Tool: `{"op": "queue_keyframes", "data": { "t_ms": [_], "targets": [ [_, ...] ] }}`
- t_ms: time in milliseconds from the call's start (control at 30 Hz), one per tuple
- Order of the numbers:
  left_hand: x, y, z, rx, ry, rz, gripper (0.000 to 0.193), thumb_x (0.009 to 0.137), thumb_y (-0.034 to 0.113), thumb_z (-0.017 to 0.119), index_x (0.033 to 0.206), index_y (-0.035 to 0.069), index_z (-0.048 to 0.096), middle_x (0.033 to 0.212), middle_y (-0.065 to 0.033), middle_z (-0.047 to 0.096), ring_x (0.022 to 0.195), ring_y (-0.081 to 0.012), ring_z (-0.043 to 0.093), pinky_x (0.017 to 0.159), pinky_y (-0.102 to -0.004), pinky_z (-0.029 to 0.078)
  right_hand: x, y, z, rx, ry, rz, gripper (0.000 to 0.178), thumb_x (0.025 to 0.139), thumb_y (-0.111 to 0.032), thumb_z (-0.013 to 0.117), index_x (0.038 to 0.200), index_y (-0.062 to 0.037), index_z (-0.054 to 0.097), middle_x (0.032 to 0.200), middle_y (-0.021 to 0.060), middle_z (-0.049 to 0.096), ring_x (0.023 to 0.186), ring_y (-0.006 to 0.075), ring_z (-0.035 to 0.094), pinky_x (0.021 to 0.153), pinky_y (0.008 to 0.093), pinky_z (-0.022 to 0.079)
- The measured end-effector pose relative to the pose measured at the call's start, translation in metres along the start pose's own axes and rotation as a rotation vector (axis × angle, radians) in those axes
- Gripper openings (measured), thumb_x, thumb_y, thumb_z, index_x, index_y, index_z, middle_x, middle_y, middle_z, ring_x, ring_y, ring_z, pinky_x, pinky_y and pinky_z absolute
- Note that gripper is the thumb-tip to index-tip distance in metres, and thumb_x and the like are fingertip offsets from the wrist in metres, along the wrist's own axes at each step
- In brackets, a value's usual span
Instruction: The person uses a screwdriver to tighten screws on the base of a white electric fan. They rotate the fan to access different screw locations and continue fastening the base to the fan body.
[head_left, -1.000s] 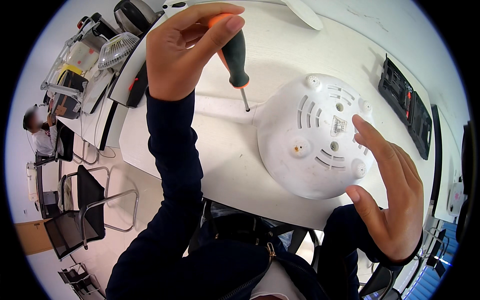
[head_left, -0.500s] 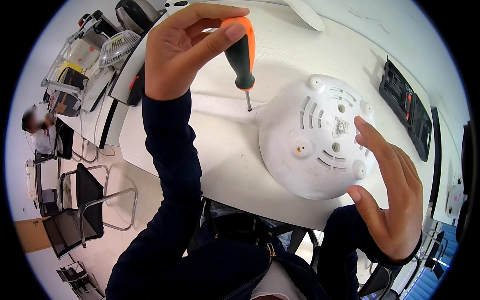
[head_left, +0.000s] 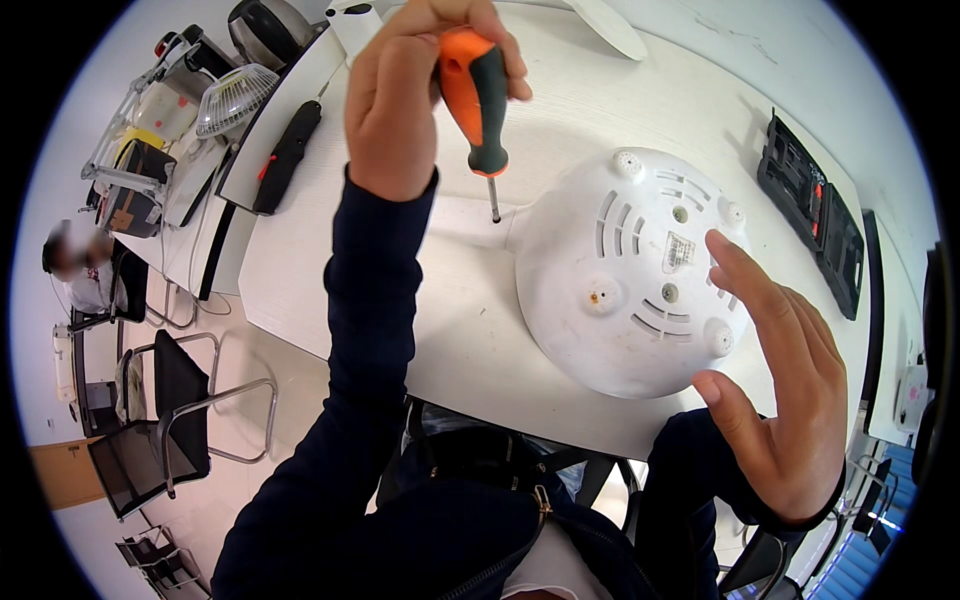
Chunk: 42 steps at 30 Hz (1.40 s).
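An upturned white round appliance (head_left: 575, 340) lies on the table, its base up, showing vent slots, several round feet and a label. Its white handle (head_left: 465, 222) reaches left. Closed around an orange and dark green screwdriver (head_left: 488, 110) is my left hand (head_left: 395, 105), above the handle. The shaft points down, and its tip is in or at a small dark hole in the handle, near the body. Some left fingers are hidden behind the grip. My right hand (head_left: 790, 400) is open at the appliance's right side, thumb and fingers apart; I cannot tell whether it touches.
A black power screwdriver (head_left: 288, 160) lies on the table at the left. An open black tool case (head_left: 815, 215) is by the wall at right. A side table at far left holds a kettle (head_left: 268, 30) and a wire-caged fan (head_left: 235, 100). A person (head_left: 90, 270) sits beyond a chair (head_left: 180, 410).
My left hand has turned about the screwdriver and shifted right, and the grip's orange side has rotated to the left. The black power screwdriver is now uncovered. My right hand stays put.
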<state>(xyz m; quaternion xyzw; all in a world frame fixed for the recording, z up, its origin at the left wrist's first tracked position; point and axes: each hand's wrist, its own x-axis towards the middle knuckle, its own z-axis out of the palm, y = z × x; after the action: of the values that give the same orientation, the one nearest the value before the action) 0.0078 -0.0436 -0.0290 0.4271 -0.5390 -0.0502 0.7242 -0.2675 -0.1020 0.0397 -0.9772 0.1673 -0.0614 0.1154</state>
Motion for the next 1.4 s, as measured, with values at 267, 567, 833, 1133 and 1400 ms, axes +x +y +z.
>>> {"op": "queue_keyframes", "data": {
  "t_ms": [267,567,833,1133,1400],
  "targets": [
    [-0.006,-0.011,0.018,-0.130,0.120,-0.090,0.037,0.096,0.037,0.038,0.077,0.006,0.045,0.057,-0.0078,0.050,0.045,-0.0124,0.046,0.043,-0.0214,0.037,0.001,-0.001,0.002,0.006,0.018,0.007,0.057,0.079,-0.030,0.061,0.128,-0.0028,0.047,0.112,0.0209,0.059,0.103,0.0341,0.058,0.092,0.0451,0.042],
    [-0.004,-0.009,0.008,-0.290,0.008,-0.161,0.027,0.093,0.027,0.046,0.075,0.007,0.043,0.058,-0.0081,0.050,0.045,-0.0123,0.045,0.043,-0.0221,0.038,0.003,-0.002,0.002,0.007,0.004,0.002,0.057,0.079,-0.027,0.061,0.127,-0.0014,0.047,0.114,0.0212,0.059,0.103,0.0339,0.058,0.092,0.0447,0.042],
    [-0.001,0.007,0.015,-0.338,0.044,-0.222,0.026,0.092,0.027,0.047,0.077,0.007,0.043,0.059,-0.0086,0.053,0.046,-0.0131,0.049,0.043,-0.0226,0.039,0.003,-0.003,0.003,-0.001,-0.003,0.019,0.056,0.079,-0.026,0.061,0.127,-0.0015,0.047,0.116,0.0203,0.058,0.105,0.0337,0.058,0.093,0.0444,0.041],
    [-0.002,0.003,-0.015,0.477,0.032,-0.052,0.031,0.085,0.030,0.062,0.095,0.001,0.065,0.074,-0.0099,0.067,0.066,-0.0178,0.067,0.064,-0.0250,0.053,0.002,-0.003,0.003,-0.002,0.005,-0.014,0.057,0.080,-0.028,0.061,0.128,-0.0022,0.046,0.119,0.0191,0.056,0.106,0.0332,0.057,0.093,0.0440,0.041],
    [0.005,0.014,-0.033,0.393,-0.259,-0.117,0.039,0.093,0.036,0.047,0.108,0.002,0.061,0.084,-0.0122,0.068,0.074,-0.0203,0.068,0.069,-0.0307,0.054,0.004,-0.004,0.004,0.002,0.017,-0.011,0.057,0.079,-0.027,0.063,0.127,-0.0022,0.047,0.118,0.0195,0.057,0.104,0.0334,0.057,0.092,0.0435,0.042]
  ]
}}
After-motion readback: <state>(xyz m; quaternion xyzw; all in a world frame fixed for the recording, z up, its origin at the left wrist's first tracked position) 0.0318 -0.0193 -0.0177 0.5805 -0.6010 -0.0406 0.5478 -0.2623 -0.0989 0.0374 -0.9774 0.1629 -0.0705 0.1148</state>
